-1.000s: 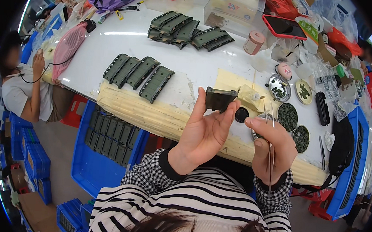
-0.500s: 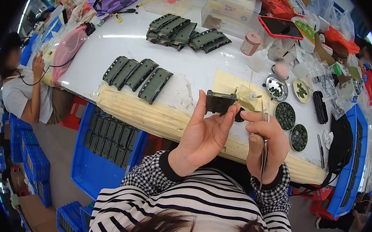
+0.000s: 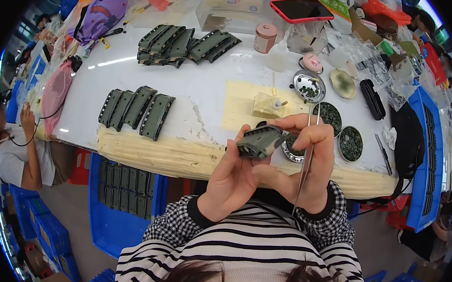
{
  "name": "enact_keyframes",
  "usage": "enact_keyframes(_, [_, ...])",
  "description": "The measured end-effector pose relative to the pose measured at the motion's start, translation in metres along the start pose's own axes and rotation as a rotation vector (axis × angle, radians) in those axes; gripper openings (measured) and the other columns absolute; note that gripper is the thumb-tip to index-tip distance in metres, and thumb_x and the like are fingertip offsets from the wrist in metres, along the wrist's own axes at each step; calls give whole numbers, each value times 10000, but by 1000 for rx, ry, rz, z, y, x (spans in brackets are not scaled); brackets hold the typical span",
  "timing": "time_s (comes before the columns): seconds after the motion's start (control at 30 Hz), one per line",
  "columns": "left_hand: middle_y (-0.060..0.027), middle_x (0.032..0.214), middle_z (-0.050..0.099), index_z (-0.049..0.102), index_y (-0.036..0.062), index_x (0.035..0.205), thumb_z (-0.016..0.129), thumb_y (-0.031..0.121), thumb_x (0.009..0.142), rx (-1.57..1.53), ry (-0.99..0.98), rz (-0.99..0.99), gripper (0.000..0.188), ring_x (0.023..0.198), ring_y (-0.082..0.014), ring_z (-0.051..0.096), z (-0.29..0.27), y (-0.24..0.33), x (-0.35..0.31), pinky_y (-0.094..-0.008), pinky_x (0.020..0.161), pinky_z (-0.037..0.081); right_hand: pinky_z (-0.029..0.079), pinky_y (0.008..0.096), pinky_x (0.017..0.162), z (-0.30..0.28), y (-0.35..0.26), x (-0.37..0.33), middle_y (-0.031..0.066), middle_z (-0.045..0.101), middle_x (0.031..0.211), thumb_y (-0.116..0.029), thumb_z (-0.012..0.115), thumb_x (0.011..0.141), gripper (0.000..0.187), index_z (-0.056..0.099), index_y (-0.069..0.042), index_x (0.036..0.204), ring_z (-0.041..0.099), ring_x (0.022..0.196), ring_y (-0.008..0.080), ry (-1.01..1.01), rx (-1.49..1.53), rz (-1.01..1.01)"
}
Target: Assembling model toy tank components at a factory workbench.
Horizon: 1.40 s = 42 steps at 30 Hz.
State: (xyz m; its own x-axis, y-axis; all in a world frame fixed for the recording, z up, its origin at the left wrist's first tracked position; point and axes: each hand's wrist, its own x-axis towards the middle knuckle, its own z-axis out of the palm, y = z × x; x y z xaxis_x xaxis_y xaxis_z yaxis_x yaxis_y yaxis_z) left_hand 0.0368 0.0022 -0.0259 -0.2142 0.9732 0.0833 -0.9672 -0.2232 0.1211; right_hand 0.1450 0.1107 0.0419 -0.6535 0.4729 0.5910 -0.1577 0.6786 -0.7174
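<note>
A curved green camouflage plastic part (image 3: pixel 261 143) is tilted between my two hands above the padded table edge. My left hand (image 3: pixel 228 183) grips its left side, with the thumb along that edge. My right hand (image 3: pixel 316 165) has its fingers at the part's upper right edge. Steel tweezers (image 3: pixel 304 172) stay tucked in that same hand, tips pointing away from me. Just beyond the part stands a block wrapped in yellowish tape (image 3: pixel 266 106). Round tins (image 3: pixel 351 143) of small dark green pieces sit to the right, one partly hidden behind my right hand.
Similar curved parts (image 3: pixel 136 106) lie on the left of the table, and more are stacked (image 3: pixel 164 45) farther back. A blue crate (image 3: pixel 95 205) of parts is below left. A black pen (image 3: pixel 383 154), a black case (image 3: pixel 372 99) and a red-edged phone (image 3: pixel 301 10) lie rightward.
The part has been turned so its camouflage face shows. My right hand has come in to touch it, tweezers still held. The whole view has shifted, moving the table things leftward.
</note>
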Motion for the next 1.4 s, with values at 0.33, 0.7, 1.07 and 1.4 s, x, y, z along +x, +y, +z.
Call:
enact_keyframes(0.33, [-161,1378,407,186,212,1468,390,84,979,-50,-56,41,545,1204,-263,523,13,38,19,-348,900,561,486,330,835,-11,-8,-15,177,657,1045,-106,724,812,408,536,40,1144,647,937,247,9,100,30])
enact_keyframes(0.7, [-152,1338,437,187,208,1465,387,69,977,-52,-43,28,545,1173,-242,543,14,34,19,-335,877,574,517,317,776,-7,-9,-6,187,677,975,0,677,760,258,671,27,1016,665,913,277,61,130,-53])
enact_keyframes(1.07, [-142,1338,435,180,208,1458,404,60,966,-35,-38,42,561,1181,-246,538,14,35,19,-340,877,575,524,326,795,-5,-8,-5,160,680,964,10,674,764,241,673,29,1004,664,939,291,48,122,-72])
enact_keyframes(1.4, [-145,1343,425,200,207,1446,416,59,962,-39,-32,48,550,1188,-255,531,13,35,20,-343,871,579,539,334,803,-8,-9,0,157,678,972,10,687,757,239,678,28,996,665,960,302,-8,66,-107])
